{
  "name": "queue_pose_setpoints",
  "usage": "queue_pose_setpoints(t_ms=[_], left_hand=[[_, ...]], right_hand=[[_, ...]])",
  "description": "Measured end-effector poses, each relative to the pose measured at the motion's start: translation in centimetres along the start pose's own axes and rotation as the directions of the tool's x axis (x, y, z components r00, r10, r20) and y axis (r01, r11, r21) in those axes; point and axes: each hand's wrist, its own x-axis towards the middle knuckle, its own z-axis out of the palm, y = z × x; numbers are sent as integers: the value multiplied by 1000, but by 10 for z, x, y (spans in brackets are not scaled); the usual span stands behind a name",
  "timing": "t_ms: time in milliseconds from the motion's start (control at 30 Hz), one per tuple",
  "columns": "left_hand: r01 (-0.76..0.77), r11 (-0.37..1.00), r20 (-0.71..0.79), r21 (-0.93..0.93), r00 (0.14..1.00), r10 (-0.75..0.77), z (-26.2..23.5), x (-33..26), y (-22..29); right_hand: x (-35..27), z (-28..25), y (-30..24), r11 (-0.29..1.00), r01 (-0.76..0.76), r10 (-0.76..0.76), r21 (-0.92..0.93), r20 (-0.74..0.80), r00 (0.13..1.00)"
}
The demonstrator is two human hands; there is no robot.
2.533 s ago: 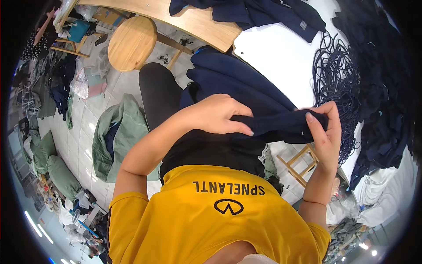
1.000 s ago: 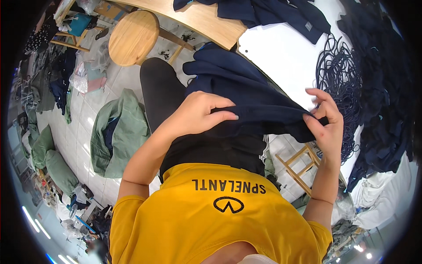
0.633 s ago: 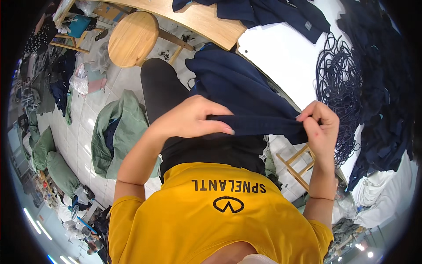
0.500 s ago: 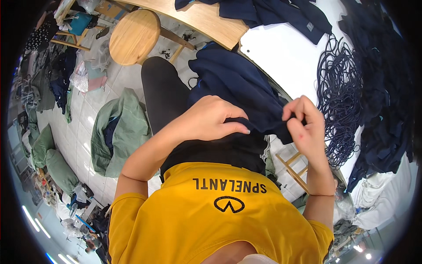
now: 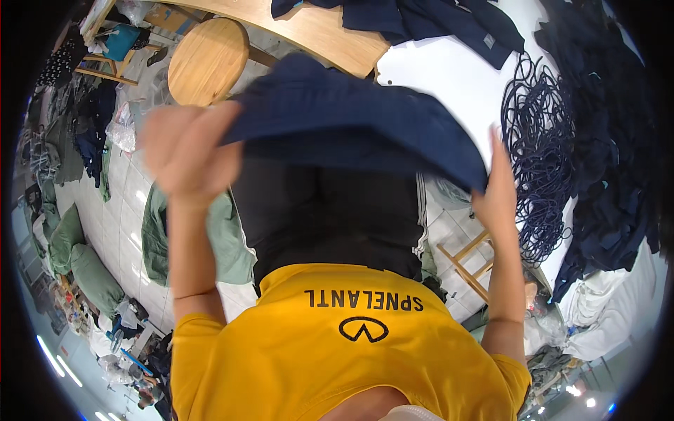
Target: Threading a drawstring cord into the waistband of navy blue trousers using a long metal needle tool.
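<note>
A navy blue garment point(image 5: 351, 119) stretches in an arch between my hands, above my lap. Its near edge hangs slightly open, with darker inner cloth showing; I cannot tell what kind of garment it is. My left hand point(image 5: 193, 151), blurred by motion, is closed on the garment's left end. At the other end my right hand point(image 5: 497, 186) grips the cloth, thumb side toward the garment and a finger pointing up. The far part of the garment is smeared by motion.
Right of me a white table point(image 5: 435, 74) bears a tangle of navy cords point(image 5: 537, 154) and a heap of dark garments point(image 5: 611, 140). A round wooden stool point(image 5: 208, 62) stands front left, near a wooden tabletop point(image 5: 316, 28). Green cloth point(image 5: 228, 238) lies on the floor at left.
My hands have moved apart, the left one far out to the left, pulling the bunched garment wide. It has risen off my lap, uncovering my black trousers.
</note>
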Motion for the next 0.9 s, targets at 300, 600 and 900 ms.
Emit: queue_pose_setpoints(t_ms=[300,600,900], left_hand=[[-582,780,-485,-230,764,426,56,132,101],[266,633,189,-727,964,-188,133,36,127],[850,32,773,-526,462,436,92,20,38]], right_hand=[[-45,-61,-73,788,508,-223,347,-609,761],[-48,-70,-49,909,-50,164,414,-244,956],[-47,-79,-8,724,-239,241,647,88,967]])
